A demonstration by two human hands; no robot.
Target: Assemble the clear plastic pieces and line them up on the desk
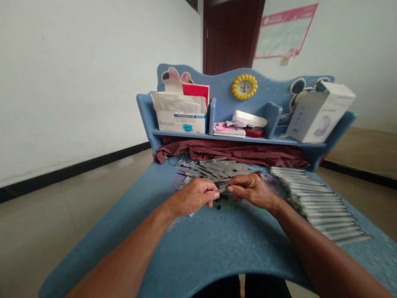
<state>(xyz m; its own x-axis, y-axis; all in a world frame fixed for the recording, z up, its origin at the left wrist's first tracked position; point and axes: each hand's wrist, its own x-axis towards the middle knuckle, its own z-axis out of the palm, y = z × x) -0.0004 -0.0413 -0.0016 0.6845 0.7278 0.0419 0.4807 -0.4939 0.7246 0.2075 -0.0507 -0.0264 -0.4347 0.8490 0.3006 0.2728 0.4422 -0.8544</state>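
Observation:
Over the blue desk (192, 256), my left hand (197, 195) and my right hand (254, 192) are close together, each with its fingers pinched. A short, thin grey strip (222, 190) spans the gap between my fingertips, one end at each hand. Its exact kind is too blurred to tell. Just beyond my hands lies a loose pile of flat grey strips (221, 167). Small black bits (218, 207) lie on the desk below my fingers. To the right of my right hand, several slim whitish-grey sticks (322, 203) are laid side by side in a long row.
A red checked cloth (229, 150) lies bunched along the back of the desk. Above it, the blue shelf (242, 140) holds a mask box (182, 120), papers (229, 131), a red round tin (254, 131) and a white carton (321, 114). A yellow-rimmed clock (244, 87) is on the backboard.

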